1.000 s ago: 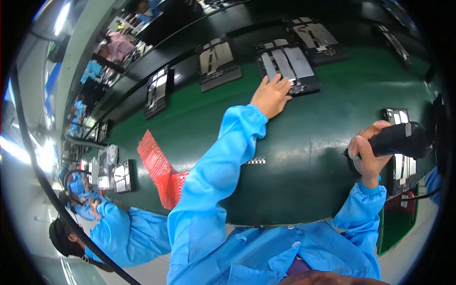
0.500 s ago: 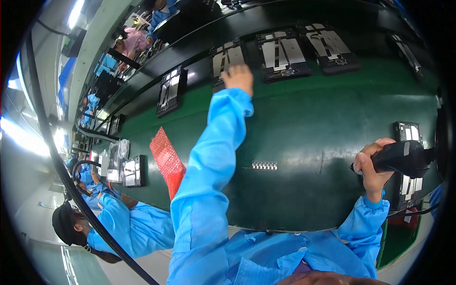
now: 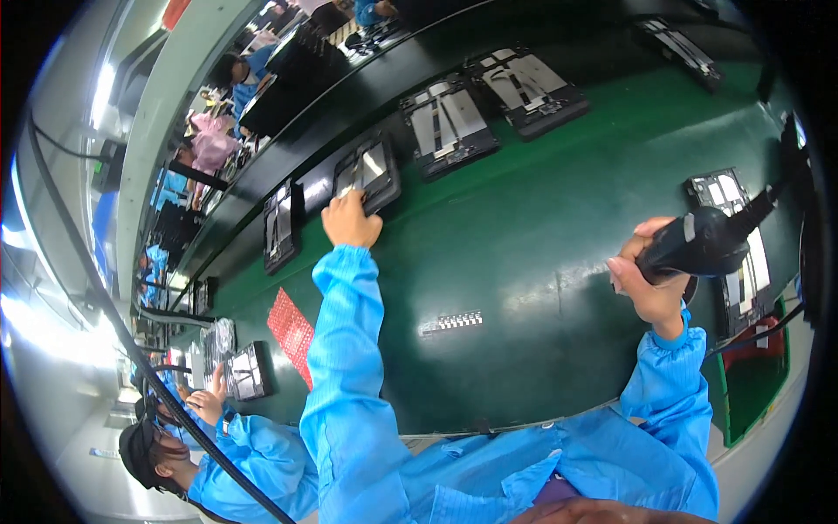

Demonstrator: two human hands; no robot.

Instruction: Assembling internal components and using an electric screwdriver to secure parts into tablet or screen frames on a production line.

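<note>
My left hand point(image 3: 351, 223) reaches forward, its fingers curled over the near edge of an opened tablet point(image 3: 377, 170) in the row at the back. The thumb sticks out to the right; part of the fingertips cannot be made out. On the right, my right hand point(image 3: 650, 284) is wrapped round a black corded electric screwdriver point(image 3: 690, 244), held above the bench with its cord end to the right. Another opened tablet point(image 3: 746, 262) lies beneath and beyond that tool. Between my arms, a short strip of small white pieces point(image 3: 452, 323) rests on the green bench.
Further opened tablets point(image 3: 447, 127) line the back belt. Red bubble wrap point(image 3: 292, 336) lies left of my left sleeve. A co-worker in blue point(image 3: 253, 463) sits at the left. A green bin point(image 3: 755, 393) stands low at the right. A black cable point(image 3: 131, 341) crosses the left side.
My view has turned and shifted. My left hand has gone from above the tablet to its near edge. My right hand still holds the screwdriver. The co-worker's hands have come up.
</note>
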